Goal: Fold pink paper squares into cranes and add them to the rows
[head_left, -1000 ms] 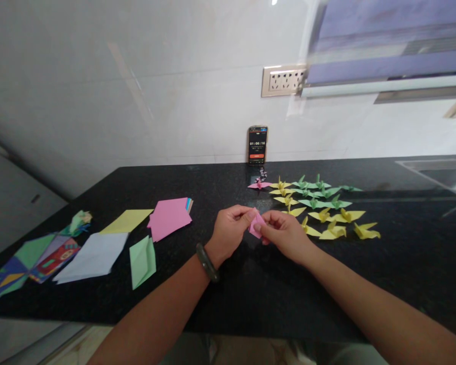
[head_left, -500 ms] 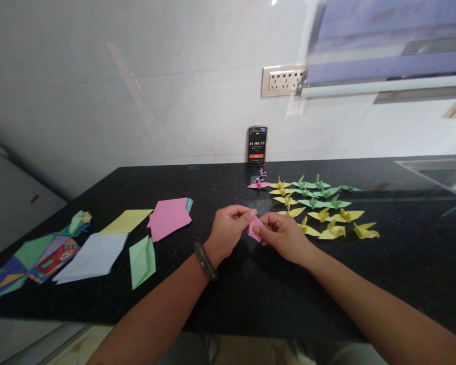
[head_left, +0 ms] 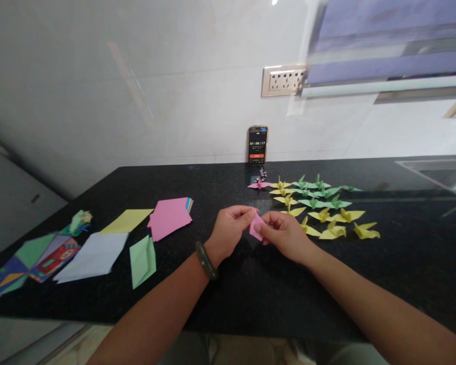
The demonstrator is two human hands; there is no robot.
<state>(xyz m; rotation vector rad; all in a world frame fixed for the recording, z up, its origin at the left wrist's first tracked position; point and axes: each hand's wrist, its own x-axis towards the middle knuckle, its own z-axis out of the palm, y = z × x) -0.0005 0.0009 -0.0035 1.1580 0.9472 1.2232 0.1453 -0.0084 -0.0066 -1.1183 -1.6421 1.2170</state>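
A small piece of folded pink paper [head_left: 257, 229] is held between both hands over the dark counter [head_left: 251, 299]. My left hand [head_left: 231, 228], with a dark bangle [head_left: 205, 260] at the wrist, pinches its upper left edge between thumb and finger. On the other side, my right hand [head_left: 285, 233] grips it with the thumb lying across its face. Part of the paper is hidden by the fingers. Just beyond the hands sits a pink paper crane [head_left: 259, 185], with yellow cranes [head_left: 332, 231] and green cranes [head_left: 313, 203] in rows to the right.
On the left lie a stack of pink paper [head_left: 169, 219], a yellow sheet [head_left: 127, 221], white sheets [head_left: 93, 256], a folded green paper [head_left: 143, 262] and a colourful packet [head_left: 59, 257]. A phone [head_left: 257, 145] showing a timer leans against the wall below a socket panel [head_left: 283, 80].
Both hands keep their grip on the pink paper. The paper's face has turned very slightly; everything else stays where it was.
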